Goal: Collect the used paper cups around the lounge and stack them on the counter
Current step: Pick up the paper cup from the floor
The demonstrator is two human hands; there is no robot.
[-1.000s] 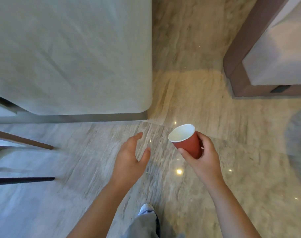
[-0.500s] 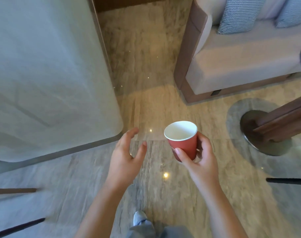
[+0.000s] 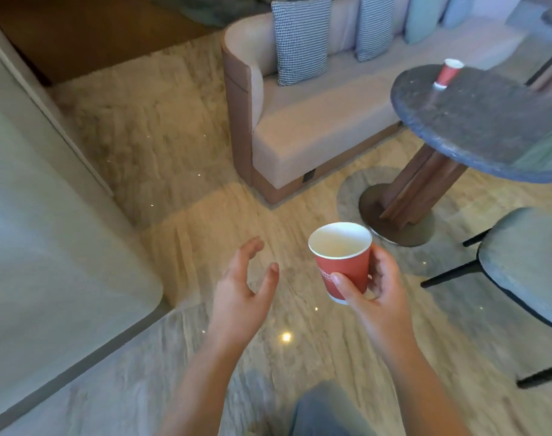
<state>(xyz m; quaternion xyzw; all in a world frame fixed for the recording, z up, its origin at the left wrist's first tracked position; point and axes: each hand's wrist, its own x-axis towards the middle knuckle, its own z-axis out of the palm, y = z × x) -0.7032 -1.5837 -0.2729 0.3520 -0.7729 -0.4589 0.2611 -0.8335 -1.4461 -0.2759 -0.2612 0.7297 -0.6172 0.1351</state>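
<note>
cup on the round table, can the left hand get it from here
Probably not yet. The cup on the round table stands at the far side of the tabletop, well beyond the empty left hand. Nothing blocks it; the person likely needs to step closer.

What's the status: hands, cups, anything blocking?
Right hand grip shut on red cup, upright. Left hand open, empty. Second red cup on round table ahead right. Stool near table; floor path open.

Polished beige marble floor (image 3: 161, 143), ceiling lights reflected. Beige sofa (image 3: 312, 127) with patterned cushions (image 3: 301, 39) at 12 o'clock; round dark pedestal table (image 3: 488, 121) at 2; grey-green chair (image 3: 529, 259) at 3.
</note>
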